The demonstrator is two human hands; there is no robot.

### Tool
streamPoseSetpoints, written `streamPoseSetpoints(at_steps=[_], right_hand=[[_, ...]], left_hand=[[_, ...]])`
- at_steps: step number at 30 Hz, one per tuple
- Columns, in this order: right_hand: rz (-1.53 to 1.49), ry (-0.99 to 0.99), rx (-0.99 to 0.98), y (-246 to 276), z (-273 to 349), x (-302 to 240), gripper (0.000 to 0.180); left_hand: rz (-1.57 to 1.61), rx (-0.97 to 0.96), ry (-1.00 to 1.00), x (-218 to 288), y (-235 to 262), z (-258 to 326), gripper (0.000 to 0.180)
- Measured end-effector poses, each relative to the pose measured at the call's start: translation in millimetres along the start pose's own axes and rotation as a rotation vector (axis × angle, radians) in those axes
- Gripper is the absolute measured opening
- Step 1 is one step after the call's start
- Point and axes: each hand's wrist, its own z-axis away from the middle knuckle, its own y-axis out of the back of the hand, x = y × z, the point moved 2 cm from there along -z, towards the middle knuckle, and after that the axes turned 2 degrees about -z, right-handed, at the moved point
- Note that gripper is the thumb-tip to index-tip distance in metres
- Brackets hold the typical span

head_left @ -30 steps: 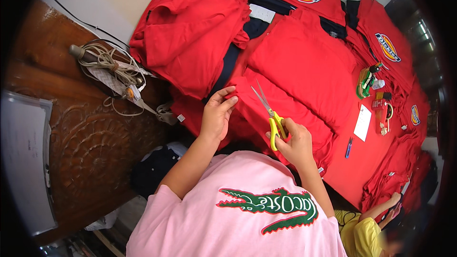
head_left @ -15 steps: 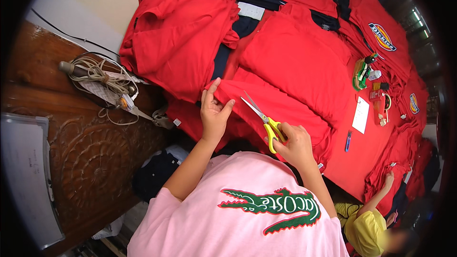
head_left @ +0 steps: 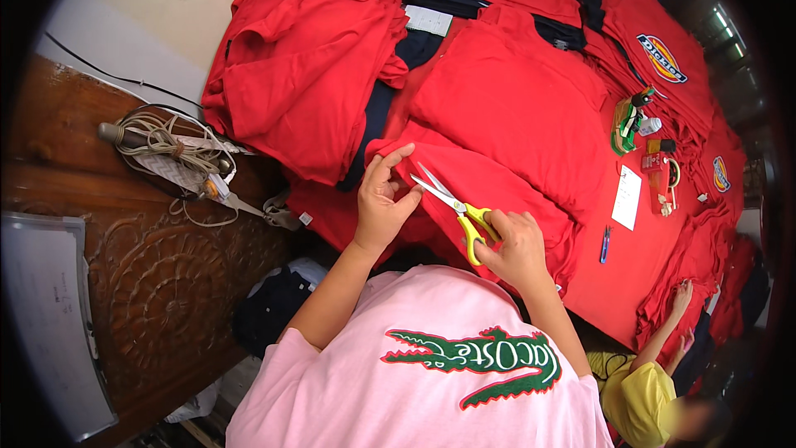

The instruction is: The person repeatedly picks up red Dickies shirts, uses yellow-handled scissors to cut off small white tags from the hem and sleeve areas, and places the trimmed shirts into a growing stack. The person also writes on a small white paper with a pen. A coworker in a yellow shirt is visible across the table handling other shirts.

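Observation:
My left hand (head_left: 381, 209) holds the near left edge of a red shirt (head_left: 485, 170), its fingers curled over the cloth and the thumb below. In my right hand (head_left: 516, 245) is a pair of scissors (head_left: 461, 209) with yellow handles. Their blades are parted and point up and left, the tips close to my left thumb and fingers, over the red cloth. Whether a blade touches the cloth or a thread, I cannot tell. Beyond lies a thick folded stack of red shirts (head_left: 506, 83).
Crumpled red shirts (head_left: 303, 75) lie at the far left. A white paper (head_left: 626, 197), a blue thread snipper (head_left: 605, 245) and small bottles (head_left: 655, 162) sit on the right. A co-worker in yellow (head_left: 638, 402) handles red cloth at right. Coiled cord (head_left: 178, 145) rests on carved wood.
The scissors' tips have come nearer to my left hand, and the blades are spread a little wider. My left hand has shifted slightly right. The co-worker's arms have moved.

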Motion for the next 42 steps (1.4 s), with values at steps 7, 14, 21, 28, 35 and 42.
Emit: streamPoseSetpoints(at_steps=[7, 14, 21, 28, 35, 42], right_hand=[[0.011, 0.014, 0.021, 1.4, -10.1, -0.8, 0.034], [-0.004, 0.026, 0.025, -3.0, -12.1, -5.6, 0.035], [-0.068, -0.016, 0.011, -4.8, -14.7, -9.3, 0.031], [-0.169, -0.072, 0.045, -17.7, -2.4, 4.6, 0.027], [-0.143, -0.075, 0.06, -10.5, -2.4, -1.2, 0.031], [-0.066, -0.068, 0.079, -5.5, -7.4, 1.3, 0.035]], left_hand=[[-0.028, -0.077, -0.068, 15.6, -4.0, -3.1, 0.073], [-0.001, -0.09, -0.079, 18.1, -2.2, -4.5, 0.084], [0.058, -0.115, -0.049, 17.2, -1.0, -4.3, 0.087], [0.038, -0.077, -0.083, 14.9, -3.8, -6.4, 0.078], [0.088, -0.038, -0.051, 4.9, -5.4, -7.5, 0.069], [0.133, -0.099, -0.017, 11.6, -13.6, -7.6, 0.083]])
